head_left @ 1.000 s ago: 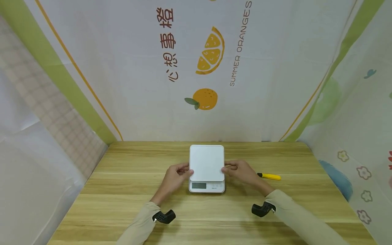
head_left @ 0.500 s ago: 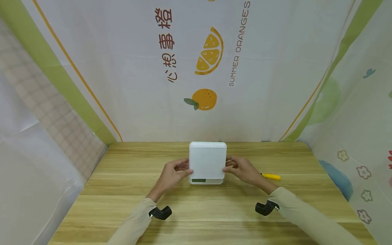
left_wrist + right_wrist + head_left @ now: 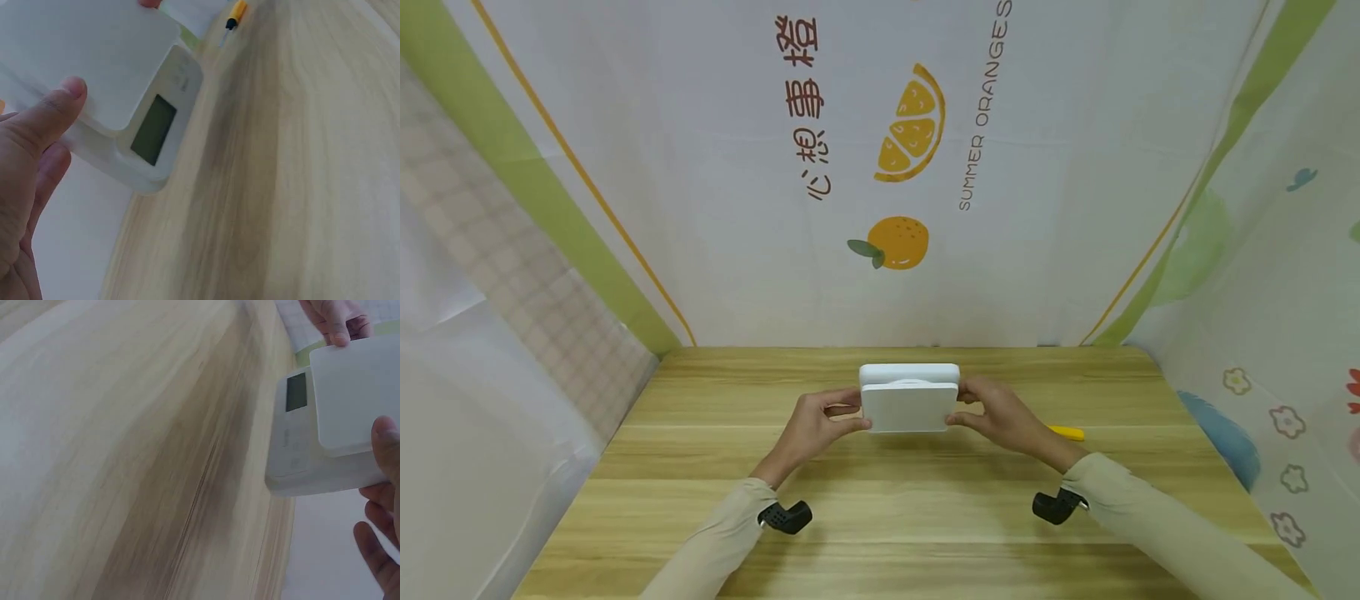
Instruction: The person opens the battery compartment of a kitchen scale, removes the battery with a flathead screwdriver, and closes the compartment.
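Observation:
A white digital kitchen scale (image 3: pixel 910 410) is held above the table between both hands, its flat weighing plate tipped toward me. My left hand (image 3: pixel 815 427) grips its left edge, thumb on the plate and fingers behind. On the opposite edge, my right hand (image 3: pixel 997 415) grips in the same way. In the left wrist view the scale's grey display (image 3: pixel 154 130) looks blank; the head view does not show it. The underside is hidden in every view.
A yellow-handled screwdriver (image 3: pixel 236 14) lies on the wooden table (image 3: pixel 910 517) to the right, partly hidden by the right forearm in the head view. A printed cloth (image 3: pixel 1037 275) hangs behind the table, with more cloth at both sides.
The scale has been lifted and tilted, its far edge turning up toward me while its display end has gone out of the head view. Both hands have kept their grip.

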The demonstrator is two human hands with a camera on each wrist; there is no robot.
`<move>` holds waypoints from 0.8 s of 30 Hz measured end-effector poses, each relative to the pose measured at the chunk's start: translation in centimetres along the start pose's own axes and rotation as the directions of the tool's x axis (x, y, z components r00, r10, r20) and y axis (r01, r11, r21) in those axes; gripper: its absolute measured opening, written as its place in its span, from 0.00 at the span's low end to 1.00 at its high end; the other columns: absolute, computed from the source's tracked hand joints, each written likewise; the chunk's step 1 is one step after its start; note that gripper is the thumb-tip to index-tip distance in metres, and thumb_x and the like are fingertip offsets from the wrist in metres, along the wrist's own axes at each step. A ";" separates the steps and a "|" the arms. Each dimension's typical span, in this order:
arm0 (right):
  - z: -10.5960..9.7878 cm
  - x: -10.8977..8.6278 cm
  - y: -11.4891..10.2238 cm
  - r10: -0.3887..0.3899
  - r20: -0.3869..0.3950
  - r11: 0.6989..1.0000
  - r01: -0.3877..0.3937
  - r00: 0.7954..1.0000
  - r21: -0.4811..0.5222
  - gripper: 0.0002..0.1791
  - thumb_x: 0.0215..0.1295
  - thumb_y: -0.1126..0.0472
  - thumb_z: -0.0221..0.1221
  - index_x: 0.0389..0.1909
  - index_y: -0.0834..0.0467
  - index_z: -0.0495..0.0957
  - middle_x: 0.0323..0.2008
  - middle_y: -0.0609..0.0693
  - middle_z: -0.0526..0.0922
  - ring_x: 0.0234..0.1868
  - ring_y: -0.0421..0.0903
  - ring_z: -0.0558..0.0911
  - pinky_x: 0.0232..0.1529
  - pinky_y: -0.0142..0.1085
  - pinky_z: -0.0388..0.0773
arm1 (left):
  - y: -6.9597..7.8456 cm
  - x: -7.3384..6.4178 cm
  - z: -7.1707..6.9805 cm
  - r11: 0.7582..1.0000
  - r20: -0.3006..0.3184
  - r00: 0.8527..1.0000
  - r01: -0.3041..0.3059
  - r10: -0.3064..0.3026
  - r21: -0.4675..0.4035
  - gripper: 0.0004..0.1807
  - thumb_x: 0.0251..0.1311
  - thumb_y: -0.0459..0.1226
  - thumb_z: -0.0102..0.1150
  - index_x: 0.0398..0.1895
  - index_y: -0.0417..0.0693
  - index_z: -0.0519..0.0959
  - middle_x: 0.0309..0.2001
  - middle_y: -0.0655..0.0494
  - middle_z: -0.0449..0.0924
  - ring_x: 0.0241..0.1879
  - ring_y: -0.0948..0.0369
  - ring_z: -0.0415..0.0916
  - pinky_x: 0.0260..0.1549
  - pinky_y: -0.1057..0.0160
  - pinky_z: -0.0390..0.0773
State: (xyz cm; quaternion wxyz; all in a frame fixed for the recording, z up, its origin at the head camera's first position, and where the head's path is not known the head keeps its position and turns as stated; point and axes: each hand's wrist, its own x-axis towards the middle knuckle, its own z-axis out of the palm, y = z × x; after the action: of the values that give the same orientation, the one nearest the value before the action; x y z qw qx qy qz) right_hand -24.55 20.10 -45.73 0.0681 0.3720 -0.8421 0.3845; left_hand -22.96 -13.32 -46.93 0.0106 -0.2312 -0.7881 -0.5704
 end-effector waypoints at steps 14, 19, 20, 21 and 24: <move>0.7 -0.2 1.4 -0.505 -0.012 0.780 0.451 0.863 -0.433 0.33 0.36 0.65 0.85 0.46 0.62 0.79 0.41 0.55 0.82 0.39 0.47 0.85 0.37 0.31 0.89 | -1.2 -0.4 0.0 0.780 0.077 0.871 -0.472 0.486 0.411 0.27 0.44 0.27 0.81 0.52 0.38 0.85 0.45 0.48 0.88 0.44 0.53 0.87 0.42 0.64 0.90; 0.7 -0.3 1.6 -0.592 0.028 0.677 0.516 0.805 -0.525 0.37 0.31 0.64 0.86 0.48 0.64 0.81 0.42 0.56 0.83 0.40 0.48 0.83 0.32 0.32 0.85 | -1.6 -0.2 -0.3 0.632 0.134 0.784 -0.577 0.606 0.518 0.33 0.36 0.27 0.84 0.53 0.38 0.84 0.45 0.48 0.88 0.42 0.55 0.86 0.43 0.67 0.89; 0.7 -0.3 1.6 -0.605 0.034 0.658 0.523 0.795 -0.542 0.38 0.30 0.62 0.86 0.47 0.64 0.81 0.42 0.56 0.83 0.40 0.48 0.83 0.32 0.32 0.85 | -1.6 -0.1 -0.3 0.602 0.148 0.766 -0.594 0.625 0.533 0.34 0.35 0.27 0.85 0.52 0.37 0.84 0.44 0.48 0.88 0.42 0.55 0.86 0.43 0.67 0.89; 0.6 -0.3 1.5 -0.615 0.042 0.640 0.530 0.787 -0.556 0.38 0.30 0.61 0.87 0.47 0.64 0.81 0.42 0.56 0.84 0.40 0.48 0.83 0.33 0.32 0.86 | -1.7 -0.1 -0.4 0.573 0.165 0.749 -0.611 0.642 0.547 0.34 0.34 0.28 0.85 0.52 0.37 0.84 0.44 0.48 0.88 0.42 0.55 0.86 0.44 0.66 0.89; 0.6 -0.3 1.6 -0.651 0.065 0.584 0.553 0.756 -0.594 0.39 0.29 0.56 0.87 0.47 0.65 0.82 0.42 0.59 0.84 0.40 0.49 0.84 0.35 0.31 0.88 | -1.7 0.1 -0.6 0.480 0.220 0.698 -0.654 0.682 0.585 0.34 0.32 0.30 0.86 0.51 0.36 0.83 0.43 0.48 0.89 0.41 0.56 0.87 0.45 0.66 0.89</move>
State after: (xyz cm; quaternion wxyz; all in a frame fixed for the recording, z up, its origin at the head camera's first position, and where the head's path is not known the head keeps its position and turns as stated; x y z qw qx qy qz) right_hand -25.37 20.50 -47.26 0.3718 0.5641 -0.7316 0.0909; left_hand -23.84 -14.24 -48.18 0.3237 -0.4891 -0.7763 -0.2310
